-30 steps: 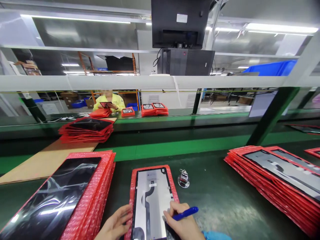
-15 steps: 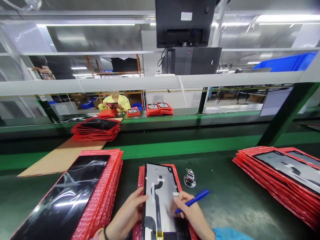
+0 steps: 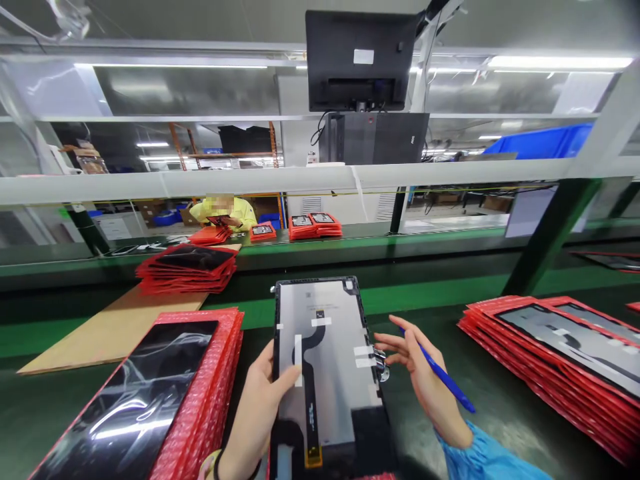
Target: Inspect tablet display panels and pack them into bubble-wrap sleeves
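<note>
In the head view a display panel is tilted up in front of me, its silvery back facing me. A black ribbon cable and several white tape strips lie on that back. My left hand grips the panel's left edge, thumb on its face. Beside the right edge, my right hand has its fingers partly spread and carries a blue pen lodged by the thumb. A small shiny metal piece shows past the panel's right edge, partly hidden. Some red bubble wrap shows below the panel.
Left of me stands a stack of red bubble-wrap sleeves topped by a black screen. Another red stack with panels is at right. Farther back are a cardboard sheet, more red sleeves and a co-worker in yellow.
The panel has come up off the red sleeve and tilted toward me, held by my left hand. My right hand has moved right, off the panel, the pen swinging to point down-right.
</note>
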### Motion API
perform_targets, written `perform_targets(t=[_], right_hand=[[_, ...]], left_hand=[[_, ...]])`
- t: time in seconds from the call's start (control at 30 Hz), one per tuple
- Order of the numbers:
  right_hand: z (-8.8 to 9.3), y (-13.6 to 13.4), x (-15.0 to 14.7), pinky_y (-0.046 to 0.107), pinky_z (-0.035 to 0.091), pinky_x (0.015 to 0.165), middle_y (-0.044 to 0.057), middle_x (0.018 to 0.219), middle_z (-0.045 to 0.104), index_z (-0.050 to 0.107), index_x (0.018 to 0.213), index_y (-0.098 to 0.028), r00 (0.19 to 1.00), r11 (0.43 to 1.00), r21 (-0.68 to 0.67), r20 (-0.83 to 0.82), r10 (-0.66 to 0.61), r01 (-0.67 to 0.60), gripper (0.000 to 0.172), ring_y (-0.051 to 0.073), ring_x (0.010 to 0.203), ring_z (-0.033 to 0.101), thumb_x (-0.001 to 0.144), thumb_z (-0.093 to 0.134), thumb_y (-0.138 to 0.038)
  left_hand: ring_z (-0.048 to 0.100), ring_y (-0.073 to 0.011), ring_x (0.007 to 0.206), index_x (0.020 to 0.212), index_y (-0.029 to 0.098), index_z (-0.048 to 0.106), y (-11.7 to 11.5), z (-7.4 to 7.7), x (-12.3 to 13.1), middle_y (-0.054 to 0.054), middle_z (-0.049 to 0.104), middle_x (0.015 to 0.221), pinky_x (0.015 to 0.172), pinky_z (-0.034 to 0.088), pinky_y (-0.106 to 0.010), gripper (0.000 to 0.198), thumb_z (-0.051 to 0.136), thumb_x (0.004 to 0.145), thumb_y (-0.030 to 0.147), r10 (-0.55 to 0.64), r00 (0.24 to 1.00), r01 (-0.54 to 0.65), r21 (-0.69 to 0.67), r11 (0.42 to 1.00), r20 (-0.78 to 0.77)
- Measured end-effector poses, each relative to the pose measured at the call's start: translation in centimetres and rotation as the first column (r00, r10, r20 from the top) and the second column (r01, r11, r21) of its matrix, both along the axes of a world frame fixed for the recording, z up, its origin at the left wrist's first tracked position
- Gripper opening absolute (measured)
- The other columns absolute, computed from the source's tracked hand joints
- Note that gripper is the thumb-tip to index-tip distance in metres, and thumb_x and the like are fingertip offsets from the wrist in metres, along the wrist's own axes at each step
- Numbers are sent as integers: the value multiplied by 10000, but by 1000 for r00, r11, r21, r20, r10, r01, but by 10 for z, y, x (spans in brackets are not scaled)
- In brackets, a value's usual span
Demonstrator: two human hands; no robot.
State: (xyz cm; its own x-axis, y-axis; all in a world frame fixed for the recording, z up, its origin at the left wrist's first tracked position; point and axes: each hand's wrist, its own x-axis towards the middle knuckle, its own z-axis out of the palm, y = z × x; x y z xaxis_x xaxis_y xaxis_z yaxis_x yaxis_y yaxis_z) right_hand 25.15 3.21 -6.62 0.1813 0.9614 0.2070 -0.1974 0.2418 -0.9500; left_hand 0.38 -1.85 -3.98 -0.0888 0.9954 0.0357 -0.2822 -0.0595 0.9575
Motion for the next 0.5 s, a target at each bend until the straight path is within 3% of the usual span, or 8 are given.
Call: perform_targets(t=[0.13, 0.23, 0.37, 0.5], right_hand=[[37, -14, -11, 266, 548, 567, 92, 726, 758, 700, 976, -178, 969, 971, -38, -88, 231, -235, 399, 205, 677, 717, 747, 706, -505], [54, -29, -21, 217, 507, 518, 42, 672, 728, 745, 897, -199, 932, 943, -32, -164, 322, -331, 338, 138, 575, 662, 670, 789, -446], [66, -43, -31, 214, 477, 505, 10, 660, 694, 765, 865, -223, 930, 939, 9, -137, 341, -343, 273, 129, 580, 618, 647, 809, -383], [72, -44, -39, 209, 428, 521, -17, 637, 648, 755, 864, -218, 956, 955, 63, -34, 292, -290, 202, 119, 585, 541, 694, 756, -327]], left_hand=[[671, -237, 1000, 1168, 204, 602, 3, 21, -1, -43, 733, 1085, 849, 526, -292, 476, 749, 722, 277, 23, 1000, -23, 49, 999, 19], [675, -226, 1000, 1263, 227, 547, 6, 31, -4, -32, 734, 1095, 778, 549, -248, 588, 760, 717, 278, 34, 998, -38, 58, 998, 60], [687, -227, 980, 1366, 250, 460, 6, 43, -9, -25, 743, 1076, 739, 567, -236, 758, 787, 682, 280, 63, 992, -67, 35, 997, 110], [706, -206, 923, 1356, 270, 478, 6, 50, -12, -14, 751, 1057, 721, 568, -213, 735, 784, 687, 275, 50, 993, -53, 18, 998, 107]])
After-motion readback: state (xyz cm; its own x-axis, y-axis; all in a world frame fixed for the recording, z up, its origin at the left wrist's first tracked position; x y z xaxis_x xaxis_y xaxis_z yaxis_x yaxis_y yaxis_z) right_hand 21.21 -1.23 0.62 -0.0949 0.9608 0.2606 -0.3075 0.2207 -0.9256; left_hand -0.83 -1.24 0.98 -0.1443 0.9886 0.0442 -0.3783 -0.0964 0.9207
